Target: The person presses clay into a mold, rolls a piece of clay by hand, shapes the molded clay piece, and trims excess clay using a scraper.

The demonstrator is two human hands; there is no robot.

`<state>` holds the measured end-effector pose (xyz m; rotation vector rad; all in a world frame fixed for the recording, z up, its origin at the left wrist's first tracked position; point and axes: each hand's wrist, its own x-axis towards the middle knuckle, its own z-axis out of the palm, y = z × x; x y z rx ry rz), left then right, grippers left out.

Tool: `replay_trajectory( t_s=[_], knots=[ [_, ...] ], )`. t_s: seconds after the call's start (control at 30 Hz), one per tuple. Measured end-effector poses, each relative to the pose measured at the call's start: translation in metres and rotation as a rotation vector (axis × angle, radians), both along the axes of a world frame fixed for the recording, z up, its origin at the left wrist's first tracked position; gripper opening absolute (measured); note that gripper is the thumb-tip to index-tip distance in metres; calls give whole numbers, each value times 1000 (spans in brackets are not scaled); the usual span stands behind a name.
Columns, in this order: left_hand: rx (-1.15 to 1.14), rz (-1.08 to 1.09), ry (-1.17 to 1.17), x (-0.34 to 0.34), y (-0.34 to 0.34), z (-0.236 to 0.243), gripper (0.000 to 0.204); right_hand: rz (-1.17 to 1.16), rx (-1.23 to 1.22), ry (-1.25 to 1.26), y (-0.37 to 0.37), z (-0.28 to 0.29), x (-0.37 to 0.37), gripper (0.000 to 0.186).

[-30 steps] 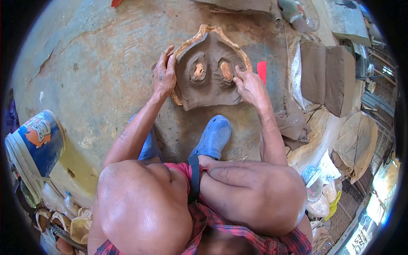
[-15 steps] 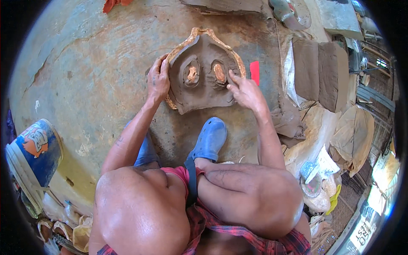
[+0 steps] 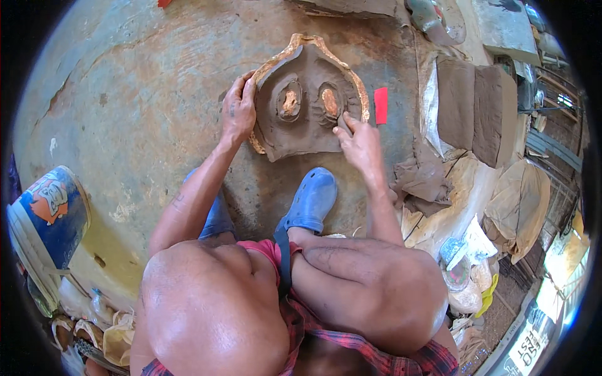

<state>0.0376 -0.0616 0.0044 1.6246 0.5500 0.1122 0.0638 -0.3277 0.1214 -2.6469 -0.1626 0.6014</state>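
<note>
- Head view looks down on a clay mould (image 3: pixel 307 106), a pointed-arch shape with an orange-brown rim, lying flat on the concrete floor (image 3: pixel 138 94) just ahead of the person's feet.
- 2 oval hollows (image 3: pixel 290 100) sit side by side in its grey clay face, each showing an orange patch inside.
- Left hand (image 3: pixel 237 113) grips the mould's left rim, fingers curled over the edge and thumb on the outer side.
- Right hand (image 3: pixel 360 144) rests at the mould's lower right; its fingers (image 3: pixel 343 127) are bunched and extended, tips pressing the clay beside the right hollow, holding nothing loose that I can see.
- A small red card (image 3: pixel 380 105) lies on the floor just right of the mould.
- A blue clog (image 3: pixel 310 200) is planted just below the mould.
- Grey clay slabs (image 3: pixel 473 106) rest on sheeting further right.
- A blue and white bucket (image 3: pixel 47 219) stands well apart at the left edge.
</note>
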Motion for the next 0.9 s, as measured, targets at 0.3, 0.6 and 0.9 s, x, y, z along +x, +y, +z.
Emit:
replay_trajectory(
  t_s=[0.3, 0.6, 0.9],
  knots=[
    [11, 23, -13, 1, 0, -2, 40, -147, -78, -105, 22, -5, -17, 52],
    [37, 20, -25, 1, 4, -8, 40, -203, -175, -281, 35, -10, -28, 34],
    [24, 19, -50, 0, 11, -32, 41, -221, -47, 189, 39, 2, -22, 36]
  ],
)
